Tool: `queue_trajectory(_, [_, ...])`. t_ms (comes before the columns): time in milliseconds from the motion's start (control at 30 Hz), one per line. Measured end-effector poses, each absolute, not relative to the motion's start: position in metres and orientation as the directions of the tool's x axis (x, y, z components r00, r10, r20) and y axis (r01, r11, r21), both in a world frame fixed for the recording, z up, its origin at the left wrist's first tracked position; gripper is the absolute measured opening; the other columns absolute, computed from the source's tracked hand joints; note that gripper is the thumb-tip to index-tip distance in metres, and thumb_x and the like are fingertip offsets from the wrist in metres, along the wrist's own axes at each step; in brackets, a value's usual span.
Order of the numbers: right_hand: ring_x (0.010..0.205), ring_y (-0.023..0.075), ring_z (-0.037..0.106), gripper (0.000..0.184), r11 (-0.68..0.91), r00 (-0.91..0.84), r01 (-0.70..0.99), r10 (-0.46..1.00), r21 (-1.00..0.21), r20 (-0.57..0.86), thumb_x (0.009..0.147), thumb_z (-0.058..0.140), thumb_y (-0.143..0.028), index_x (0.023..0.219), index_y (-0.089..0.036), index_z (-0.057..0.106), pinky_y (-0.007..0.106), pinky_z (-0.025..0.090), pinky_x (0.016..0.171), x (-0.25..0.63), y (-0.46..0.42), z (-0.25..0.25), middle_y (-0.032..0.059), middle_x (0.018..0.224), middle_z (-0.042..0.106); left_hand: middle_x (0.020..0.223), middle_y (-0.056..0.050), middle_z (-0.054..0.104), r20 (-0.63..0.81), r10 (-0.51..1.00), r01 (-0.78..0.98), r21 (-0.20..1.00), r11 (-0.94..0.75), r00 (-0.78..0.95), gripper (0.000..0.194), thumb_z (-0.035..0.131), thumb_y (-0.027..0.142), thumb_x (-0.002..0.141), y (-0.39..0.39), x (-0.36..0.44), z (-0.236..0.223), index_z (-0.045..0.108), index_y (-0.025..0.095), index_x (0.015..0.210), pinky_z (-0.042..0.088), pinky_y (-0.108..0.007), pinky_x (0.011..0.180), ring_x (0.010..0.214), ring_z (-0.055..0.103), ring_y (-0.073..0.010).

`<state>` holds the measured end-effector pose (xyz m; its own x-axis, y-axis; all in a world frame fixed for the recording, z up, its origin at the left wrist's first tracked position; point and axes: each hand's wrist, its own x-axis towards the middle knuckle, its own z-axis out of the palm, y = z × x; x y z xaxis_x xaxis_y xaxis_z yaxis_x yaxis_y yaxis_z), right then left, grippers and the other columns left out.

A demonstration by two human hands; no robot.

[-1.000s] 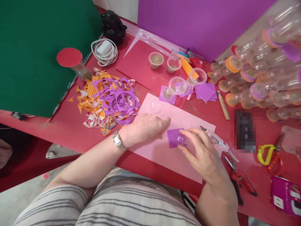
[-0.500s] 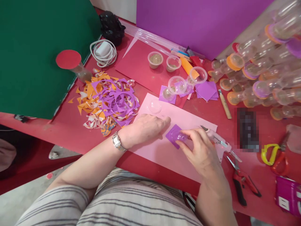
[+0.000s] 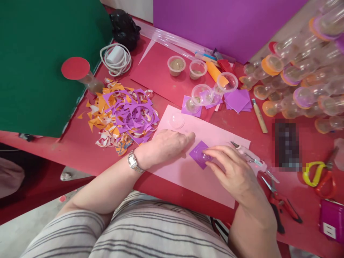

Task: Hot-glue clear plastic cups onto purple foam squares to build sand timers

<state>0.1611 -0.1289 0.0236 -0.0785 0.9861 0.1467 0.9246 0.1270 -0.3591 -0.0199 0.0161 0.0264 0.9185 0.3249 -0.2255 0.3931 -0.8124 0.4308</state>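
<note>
My left hand [image 3: 170, 145], wearing a wristwatch, rests on a pink sheet [image 3: 174, 173]. Its fingers reach forward, with the thumb apart below them, and nothing shows in them. A purple paper square [image 3: 197, 154] lies to its right on the sheet. On that square sits a small clear plastic dome [image 3: 205, 156], partly covered by fingers. My right hand [image 3: 231, 168] holds the dome between thumb and fingertips from the right. Another clear round lid [image 3: 176, 121] lies on the sheet beyond my left hand.
Purple and orange paper scraps [image 3: 134, 114] are heaped at the left. Cups of grainy material [image 3: 176, 66] stand behind the sheet. Clear tubes [image 3: 303, 71] are stacked at the right, above red-handled snips [image 3: 282, 204] and scissors [image 3: 317, 175]. A green board [image 3: 48, 64] stands at the left.
My right hand has shifted its grip on the dome, with the fingertips reaching further over it and the thumb drawn back slightly. My left hand stays in place.
</note>
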Motion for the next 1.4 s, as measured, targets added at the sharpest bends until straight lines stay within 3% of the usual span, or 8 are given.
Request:
queue_trajectory(267, [0.1, 0.025, 0.065, 0.019, 0.069, -0.017, 0.91, 0.991, -0.41, 0.129, 0.095, 0.052, -0.018, 0.109, -0.028, 0.061, 0.047, 0.051, 0.094, 0.157, -0.129, 0.022, 0.0057, 0.102, 0.066, 0.075, -0.004, 0.072, -0.182, 0.341, 0.386, 0.391, -0.836, 0.922, 0.016, 0.064, 0.02, 0.091, 0.014, -0.021, 0.024, 0.053, 0.015, 0.101, 0.04, -0.024, 0.052, 0.067, 0.071, -0.0189])
queue_trajectory(600, [0.09, 0.0226, 0.064, 0.014, 0.045, 0.042, 0.901, 0.981, -0.432, 0.191, 0.095, 0.055, -0.023, 0.108, -0.023, 0.06, 0.039, 0.055, 0.079, 0.151, -0.132, 0.014, 0.0065, 0.097, 0.062, 0.086, -0.005, 0.075, -0.261, 0.323, 0.406, 0.39, -0.827, 0.909, 0.016, 0.062, 0.021, 0.093, 0.016, -0.018, 0.025, 0.053, 0.014, 0.105, 0.033, -0.025, 0.049, 0.071, 0.071, -0.018])
queue_trajectory(967, [0.106, 0.0264, 0.062, 0.027, 0.096, -0.046, 0.937, 0.987, -0.336, 0.155, 0.097, 0.052, -0.023, 0.123, -0.024, 0.057, 0.046, 0.051, 0.095, 0.153, -0.132, 0.024, 0.0095, 0.112, 0.063, 0.08, -0.005, 0.075, -0.224, 0.347, 0.411, 0.402, -0.818, 0.91, 0.016, 0.063, 0.017, 0.091, 0.014, -0.018, 0.026, 0.056, 0.013, 0.105, 0.038, -0.024, 0.051, 0.073, 0.072, -0.0201])
queue_trajectory(1133, [0.104, 0.0252, 0.064, 0.021, 0.142, -0.102, 0.935, 0.985, -0.325, 0.136, 0.098, 0.05, -0.022, 0.116, -0.024, 0.06, 0.045, 0.05, 0.095, 0.158, -0.131, 0.02, 0.0081, 0.11, 0.066, 0.08, -0.004, 0.075, -0.223, 0.347, 0.41, 0.411, -0.814, 0.911, 0.015, 0.063, 0.016, 0.091, 0.013, -0.018, 0.025, 0.055, 0.014, 0.104, 0.037, -0.023, 0.052, 0.072, 0.072, -0.0182])
queue_trajectory(1400, [0.099, 0.0261, 0.064, 0.018, 0.076, -0.03, 0.939, 0.99, -0.336, 0.138, 0.096, 0.055, -0.025, 0.112, -0.022, 0.06, 0.044, 0.052, 0.091, 0.152, -0.131, 0.017, 0.0086, 0.102, 0.066, 0.085, -0.005, 0.075, -0.244, 0.326, 0.401, 0.401, -0.824, 0.913, 0.015, 0.064, 0.017, 0.091, 0.014, -0.019, 0.027, 0.053, 0.015, 0.101, 0.04, -0.024, 0.054, 0.077, 0.073, -0.0192])
